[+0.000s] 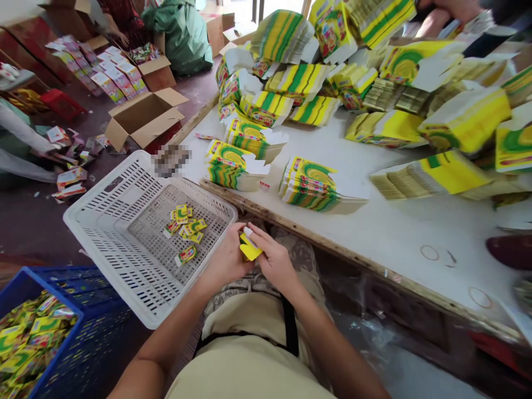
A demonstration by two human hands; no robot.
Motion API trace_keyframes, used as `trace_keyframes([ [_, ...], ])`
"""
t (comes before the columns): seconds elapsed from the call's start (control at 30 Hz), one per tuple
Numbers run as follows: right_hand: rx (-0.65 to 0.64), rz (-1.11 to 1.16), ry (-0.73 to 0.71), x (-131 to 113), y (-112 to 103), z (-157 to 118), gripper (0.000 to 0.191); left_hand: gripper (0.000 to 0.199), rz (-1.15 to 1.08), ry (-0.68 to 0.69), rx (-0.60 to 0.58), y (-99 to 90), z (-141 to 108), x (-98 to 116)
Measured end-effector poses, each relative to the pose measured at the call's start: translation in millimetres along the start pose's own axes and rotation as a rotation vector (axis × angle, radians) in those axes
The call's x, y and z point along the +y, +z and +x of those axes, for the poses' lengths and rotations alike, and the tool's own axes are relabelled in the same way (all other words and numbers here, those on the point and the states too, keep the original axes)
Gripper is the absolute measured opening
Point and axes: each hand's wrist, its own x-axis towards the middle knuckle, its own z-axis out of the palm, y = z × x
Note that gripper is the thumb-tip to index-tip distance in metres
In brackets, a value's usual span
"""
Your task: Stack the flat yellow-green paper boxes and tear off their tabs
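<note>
Over my lap, my left hand point(230, 252) and my right hand point(272, 255) are both closed around one small yellow carton point(250, 247). White shows at its upper end, near my right fingertips; part of the carton is hidden by my fingers. To the left of my hands stands a white plastic basket point(103, 208), with several small yellow-green cartons point(193, 227) lying loose on its floor. Ahead of me on the table are stacks of flat yellow-green cartons point(310, 185), the nearest close to the table's wooden edge.
A blue crate point(95, 310) full of yellow packets is at lower left. The white table point(374, 221) bears heaped carton bundles point(286, 77) and rubber bands point(429, 252). An open cardboard box point(141, 119) and a green sack point(180, 39) stand on the floor. Other people work at the upper edges.
</note>
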Motion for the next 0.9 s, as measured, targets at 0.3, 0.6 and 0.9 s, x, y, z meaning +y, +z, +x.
trace_keyframes([
  [0.3, -0.134, -0.117, -0.035, 12.9, -18.6, 2.6, 0.033, 0.050, 0.073, -0.103, 0.002, -21.5, -1.2, 1.7],
  [0.6, -0.066, -0.069, 0.051, 5.1, -17.6, 16.6, 0.029, 0.049, 0.138, -0.038, -0.001, -21.5, 13.2, 0.6],
  [0.9, 0.528, -0.472, 0.060, 10.2, -105.8, 59.3, 0.039, 0.077, 0.601, -0.495, 0.151, -78.9, -33.0, -62.1],
])
